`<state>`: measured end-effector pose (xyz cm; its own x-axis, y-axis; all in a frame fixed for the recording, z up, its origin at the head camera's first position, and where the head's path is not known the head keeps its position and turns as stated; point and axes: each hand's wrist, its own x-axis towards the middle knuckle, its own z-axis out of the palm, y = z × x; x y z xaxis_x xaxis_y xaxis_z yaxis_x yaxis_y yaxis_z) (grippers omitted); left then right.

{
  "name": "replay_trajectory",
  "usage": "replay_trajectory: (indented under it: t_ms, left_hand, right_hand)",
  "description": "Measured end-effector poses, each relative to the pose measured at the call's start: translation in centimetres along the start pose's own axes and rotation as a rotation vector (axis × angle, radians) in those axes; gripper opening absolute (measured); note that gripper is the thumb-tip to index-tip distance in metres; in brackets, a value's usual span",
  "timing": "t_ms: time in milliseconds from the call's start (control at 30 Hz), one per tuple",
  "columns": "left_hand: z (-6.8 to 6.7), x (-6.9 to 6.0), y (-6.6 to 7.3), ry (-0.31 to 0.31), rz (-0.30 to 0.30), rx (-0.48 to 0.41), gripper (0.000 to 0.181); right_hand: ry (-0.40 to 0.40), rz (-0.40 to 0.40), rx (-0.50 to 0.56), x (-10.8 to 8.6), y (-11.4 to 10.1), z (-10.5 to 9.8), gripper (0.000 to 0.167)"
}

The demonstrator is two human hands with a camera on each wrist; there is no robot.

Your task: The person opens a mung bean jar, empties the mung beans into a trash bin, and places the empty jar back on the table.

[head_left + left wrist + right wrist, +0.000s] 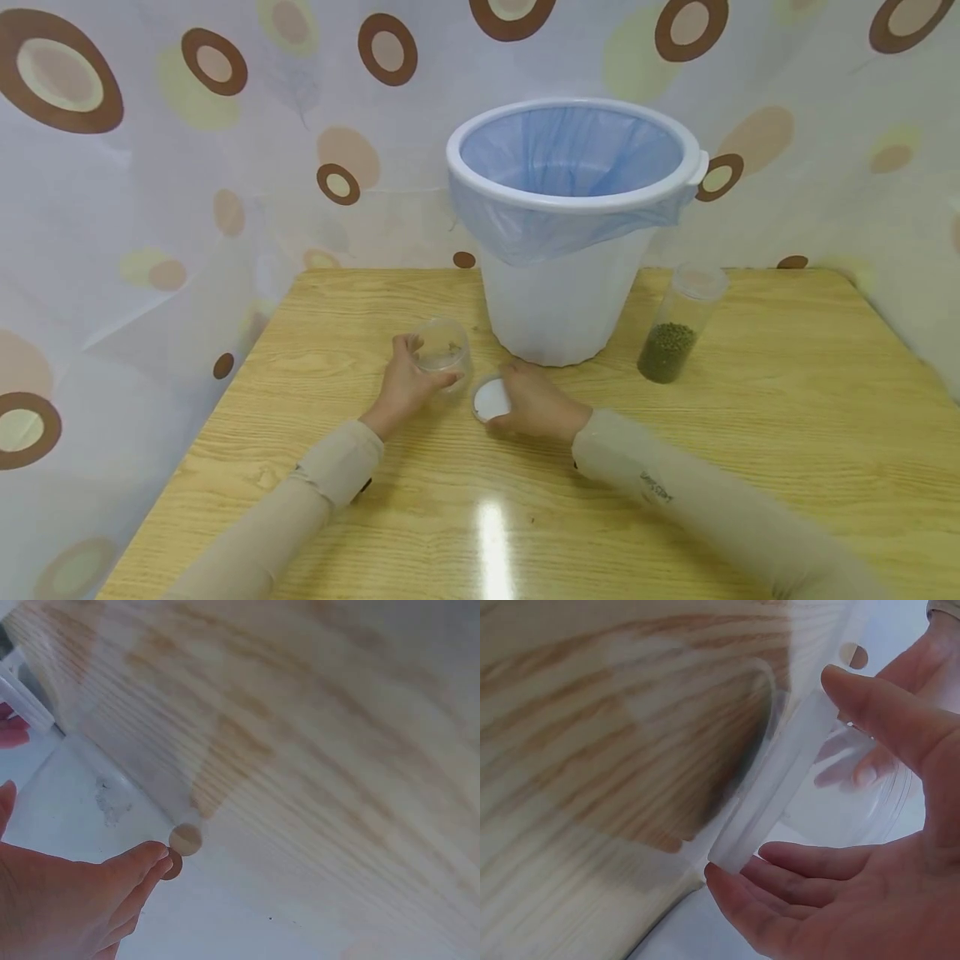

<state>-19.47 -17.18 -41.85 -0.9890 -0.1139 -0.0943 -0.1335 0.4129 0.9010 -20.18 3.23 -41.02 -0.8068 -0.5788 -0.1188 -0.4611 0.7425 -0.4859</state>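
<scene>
My left hand (405,387) grips a short clear plastic jar (444,360), fingers on its far left side and thumb across the near side. A little dark residue shows inside the jar. Just to its right, my right hand (538,403) holds a round white lid (491,400) low over the table, close to the wood. The right wrist view has the lid (780,780) edge-on between thumb and fingers, with the jar (840,802) behind it. In the left wrist view, the left hand (71,904) is partly cut off at the frame edge.
A large white bin (562,300) lined with a blue bag stands behind the hands. To its right is a tall clear container (670,346), part-filled with small green grains. Everything sits on a wooden table (787,433) against a patterned curtain (270,150).
</scene>
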Motion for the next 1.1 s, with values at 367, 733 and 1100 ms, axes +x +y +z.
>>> replay_trajectory:
  t_ms: [367,733,1100]
  left_hand:
    - [-0.2,1.1,0.0,-0.016,-0.028,0.016,0.106]
    - [-0.3,0.6,1.1,-0.039,-0.025,0.054,0.118]
    - [-2.1,-2.4,3.8,-0.014,0.022,0.108,0.110]
  right_hand:
    - [-0.026,0.005,0.056,0.0,-0.6,0.8,0.086]
    - [-0.011,0.014,0.067,-0.8,-0.2,0.4,0.089]
    - [0.105,-0.093,0.058,-3.2,0.7,-1.6,0.046]
